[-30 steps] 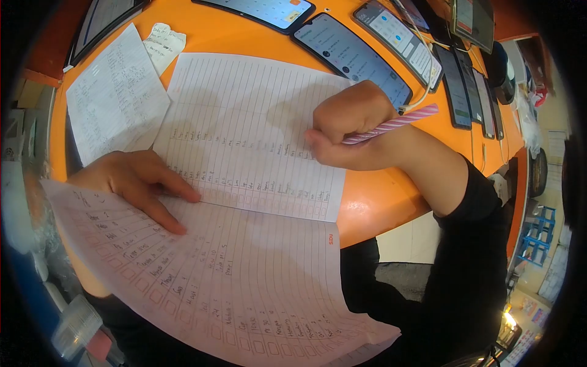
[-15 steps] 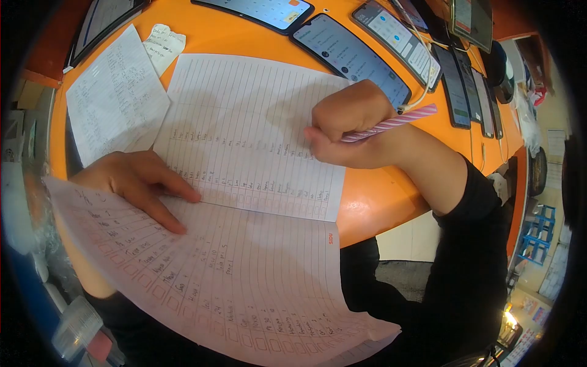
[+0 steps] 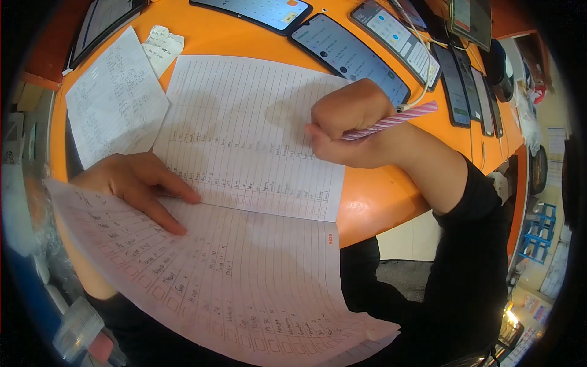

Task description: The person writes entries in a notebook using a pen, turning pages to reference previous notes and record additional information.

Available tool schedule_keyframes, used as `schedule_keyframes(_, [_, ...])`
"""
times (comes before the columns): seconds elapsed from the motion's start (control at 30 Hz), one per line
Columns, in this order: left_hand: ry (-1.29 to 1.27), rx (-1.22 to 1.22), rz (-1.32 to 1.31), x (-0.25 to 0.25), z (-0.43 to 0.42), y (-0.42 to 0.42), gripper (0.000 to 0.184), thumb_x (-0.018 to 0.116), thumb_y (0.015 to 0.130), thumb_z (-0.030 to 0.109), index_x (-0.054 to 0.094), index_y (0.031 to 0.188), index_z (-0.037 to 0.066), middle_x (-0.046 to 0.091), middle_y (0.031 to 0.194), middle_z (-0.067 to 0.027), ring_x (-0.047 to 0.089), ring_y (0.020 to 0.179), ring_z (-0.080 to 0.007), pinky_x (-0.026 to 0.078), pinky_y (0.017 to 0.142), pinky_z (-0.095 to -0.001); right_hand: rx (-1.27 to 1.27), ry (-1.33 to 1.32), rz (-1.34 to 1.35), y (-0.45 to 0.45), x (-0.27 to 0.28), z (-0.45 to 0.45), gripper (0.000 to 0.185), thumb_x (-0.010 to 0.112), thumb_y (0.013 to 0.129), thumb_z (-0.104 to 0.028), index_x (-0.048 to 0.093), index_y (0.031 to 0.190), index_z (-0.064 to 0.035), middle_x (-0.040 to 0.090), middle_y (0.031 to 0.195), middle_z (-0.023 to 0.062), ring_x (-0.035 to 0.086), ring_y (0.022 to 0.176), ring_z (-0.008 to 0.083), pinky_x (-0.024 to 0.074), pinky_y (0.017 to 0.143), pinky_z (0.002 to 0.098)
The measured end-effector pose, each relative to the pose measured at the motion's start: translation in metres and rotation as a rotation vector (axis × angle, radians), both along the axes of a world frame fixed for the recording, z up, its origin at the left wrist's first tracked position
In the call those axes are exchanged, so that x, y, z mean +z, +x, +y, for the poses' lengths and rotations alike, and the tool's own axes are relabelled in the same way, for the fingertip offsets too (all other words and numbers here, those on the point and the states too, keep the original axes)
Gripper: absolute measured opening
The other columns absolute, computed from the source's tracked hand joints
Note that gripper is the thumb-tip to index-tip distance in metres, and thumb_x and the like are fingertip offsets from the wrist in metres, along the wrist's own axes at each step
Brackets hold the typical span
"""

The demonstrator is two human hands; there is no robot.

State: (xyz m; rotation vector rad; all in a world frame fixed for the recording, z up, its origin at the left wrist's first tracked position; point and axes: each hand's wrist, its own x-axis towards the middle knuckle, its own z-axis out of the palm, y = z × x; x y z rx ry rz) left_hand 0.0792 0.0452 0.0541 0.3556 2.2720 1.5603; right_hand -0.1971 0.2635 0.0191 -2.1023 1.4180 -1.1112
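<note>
A lined notebook (image 3: 244, 98) lies spread across the orange table, its near page curving down over the table's edge. Handwritten entries and small boxes cover both pages. My right hand (image 3: 351, 125) is closed around a pink-and-white striped pen (image 3: 397, 120) and rests on the far page; the pen's tip is hidden by the fingers. Across the fold at the left, my left hand (image 3: 143, 186) lies with fingers spread, pressing on the pages.
A handwritten loose sheet (image 3: 116, 98) and a small torn note (image 3: 164, 48) lie left of the notebook. Beyond it are a large phone (image 3: 348, 58), another lit phone (image 3: 397, 43) and a phone at the top (image 3: 260, 11). Several more phones with a white cable (image 3: 422, 92) stand at right.
Almost nothing differs. My right hand and the pen stay at nearly the same spot on the page, and my left hand has not moved.
</note>
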Motion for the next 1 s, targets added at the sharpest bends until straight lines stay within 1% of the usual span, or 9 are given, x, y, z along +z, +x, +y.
schedule_keyframes(0.13, [0.045,0.019,0.021,-0.002,0.000,0.001,0.025,0.077,0.080,0.019,0.076,0.103,0.010,0.061,0.126,-0.0157,0.055,0.105,-0.0228,0.038,0.091,-0.0261,-0.014,-0.001,-0.047,-0.002,0.002,0.004,0.036,0.068,0.075,-0.001,0.037,0.059,-0.0055,0.039,0.052,0.0037,0.039,0.044,0.0169,0.0327,0.045,0.0282])
schedule_keyframes(0.27, [-0.040,0.018,-0.005,0.007,0.006,-0.002,0.026,0.079,0.079,0.018,0.076,0.103,0.010,0.062,0.125,-0.0163,0.056,0.103,-0.0234,0.039,0.090,-0.0263,0.026,0.075,-0.054,-0.002,0.005,0.004,0.037,0.067,0.078,-0.002,0.036,0.058,-0.0058,0.037,0.050,0.0033,0.039,0.043,0.0164,0.0316,0.044,0.0282])
schedule_keyframes(0.37, [-0.017,0.034,-0.029,0.008,0.006,-0.003,0.027,0.080,0.078,0.017,0.075,0.103,0.010,0.062,0.125,-0.0164,0.057,0.104,-0.0240,0.039,0.091,-0.0262,0.036,0.102,-0.081,-0.003,0.004,0.004,0.036,0.067,0.077,-0.001,0.037,0.057,-0.0059,0.038,0.050,0.0033,0.039,0.042,0.0163,0.0318,0.044,0.0281])
schedule_keyframes(0.47, [-0.005,0.035,-0.045,0.008,0.006,-0.003,0.027,0.080,0.078,0.016,0.075,0.103,0.009,0.062,0.125,-0.0165,0.057,0.105,-0.0244,0.039,0.092,-0.0261,0.098,0.030,0.008,-0.004,0.001,0.003,0.034,0.067,0.075,0.001,0.038,0.057,-0.0056,0.039,0.050,0.0034,0.039,0.043,0.0162,0.0320,0.044,0.0280])
schedule_keyframes(0.57, [-0.025,0.021,-0.041,0.010,0.006,-0.005,0.027,0.080,0.077,0.016,0.075,0.103,0.009,0.061,0.126,-0.0165,0.057,0.105,-0.0247,0.040,0.092,-0.0261,0.080,0.047,-0.094,-0.004,0.000,0.003,0.033,0.066,0.073,0.003,0.039,0.058,-0.0052,0.040,0.051,0.0038,0.040,0.043,0.0164,0.0324,0.044,0.0274])
schedule_keyframes(0.73, [-0.015,0.043,0.000,0.008,0.006,-0.001,0.026,0.080,0.078,0.015,0.076,0.103,0.009,0.060,0.127,-0.0156,0.057,0.105,-0.0248,0.040,0.094,-0.0261,0.062,0.046,-0.002,-0.006,0.002,0.004,0.033,0.067,0.073,0.003,0.039,0.058,-0.0049,0.041,0.052,0.0041,0.041,0.044,0.0167,0.0333,0.045,0.0267])
schedule_keyframes(0.83, [0.021,0.111,-0.017,0.014,0.013,-0.002,0.025,0.079,0.078,0.014,0.076,0.102,0.009,0.064,0.121,-0.0151,0.056,0.106,-0.0243,0.040,0.095,-0.0266,0.055,0.039,-0.025,-0.006,0.002,0.004,0.033,0.067,0.072,0.003,0.039,0.058,-0.0049,0.041,0.052,0.0041,0.041,0.044,0.0168,0.0333,0.045,0.0270])
schedule_keyframes(0.93, [-0.034,0.086,0.048,0.009,0.008,0.003,0.026,0.080,0.076,0.015,0.076,0.100,0.006,0.068,0.109,-0.0150,0.061,0.099,-0.0251,0.045,0.089,-0.0269,0.045,0.036,-0.014,-0.004,0.001,0.002,0.033,0.067,0.073,0.002,0.039,0.058,-0.0051,0.041,0.053,0.0041,0.040,0.044,0.0172,0.0328,0.045,0.0275])
schedule_keyframes(1.0, [-0.012,0.031,0.111,0.012,0.004,0.000,0.026,0.081,0.075,0.016,0.076,0.098,0.004,0.070,0.103,-0.0147,0.064,0.092,-0.0248,0.049,0.082,-0.0267,0.037,0.034,0.006,-0.005,0.002,0.002,0.033,0.067,0.073,0.002,0.039,0.058,-0.0053,0.041,0.053,0.0040,0.040,0.044,0.0175,0.0325,0.044,0.0278])
